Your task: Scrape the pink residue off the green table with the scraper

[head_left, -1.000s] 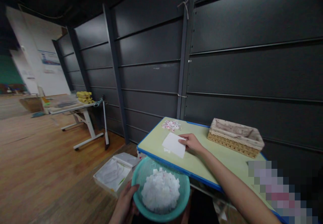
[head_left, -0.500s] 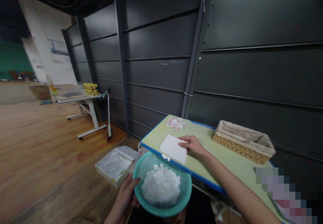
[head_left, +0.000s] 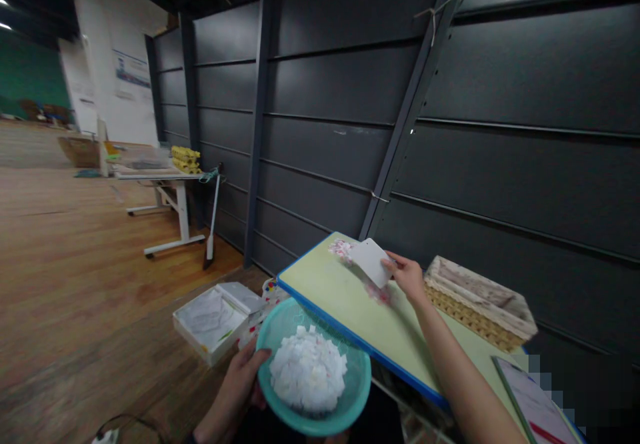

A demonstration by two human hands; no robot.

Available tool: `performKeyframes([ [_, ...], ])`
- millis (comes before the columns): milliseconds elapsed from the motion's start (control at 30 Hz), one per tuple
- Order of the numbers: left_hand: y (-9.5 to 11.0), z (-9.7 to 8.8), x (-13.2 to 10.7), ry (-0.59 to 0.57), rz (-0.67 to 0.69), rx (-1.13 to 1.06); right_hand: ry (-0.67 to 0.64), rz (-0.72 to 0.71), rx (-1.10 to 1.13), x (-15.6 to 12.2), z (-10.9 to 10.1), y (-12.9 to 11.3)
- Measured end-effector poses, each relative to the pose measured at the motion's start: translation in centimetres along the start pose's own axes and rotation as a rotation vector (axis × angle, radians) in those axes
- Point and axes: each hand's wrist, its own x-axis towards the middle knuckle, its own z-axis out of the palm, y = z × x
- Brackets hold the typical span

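My left hand (head_left: 243, 371) grips the rim of a green plastic colander (head_left: 353, 397), held just below the table's front edge. A heap of small white paper pieces (head_left: 309, 371) fills its middle. My right hand (head_left: 406, 274) pinches a flat white card (head_left: 371, 262) by its right edge, with thumb and fingers on either side. The card is tilted and raised over the yellow-green table (head_left: 320, 277). Behind it, a printed pink flower pattern (head_left: 341, 249) shows on the tabletop, partly covered by the card.
A woven basket with a cloth liner (head_left: 480, 304) stands on the table's right side. Nearer lies a flat tablet-like thing (head_left: 537, 401), partly blurred out. On the floor to the left is an open white box (head_left: 213, 324). A dark panelled wall (head_left: 325, 91) rises behind the table.
My right hand has lifted the card off the tabletop, away from the front edge, back and to the right. The colander stays in my left hand. The view has shifted a little.
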Motion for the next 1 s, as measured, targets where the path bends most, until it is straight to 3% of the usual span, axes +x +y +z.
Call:
performKeyframes([
  [133,-1.5,-0.1,0.7,-0.023,0.022,-0.018,-0.044,-0.158,-0.522,2.9,-0.6,-1.0],
  [300,-1.8,0.0,0.6,0.017,-0.016,-0.044,-0.169,-0.219,-0.786,4.5,1.2,-2.6],
  [667,-0.9,-0.4,-0.2,-0.037,-0.059,-0.119,-0.212,-0.225,-0.842,5.4,1.9,-2.7],
  [867,-1.0,0.3,-0.3,0.057,-0.044,-0.050,-0.272,-0.252,-0.750,5.6,2.3,-3.0],
  [1000,-1.4,0.3,-0.1,0.042,-0.018,-0.048,-0.242,-0.251,-0.799,5.3,1.8,-3.1],
])
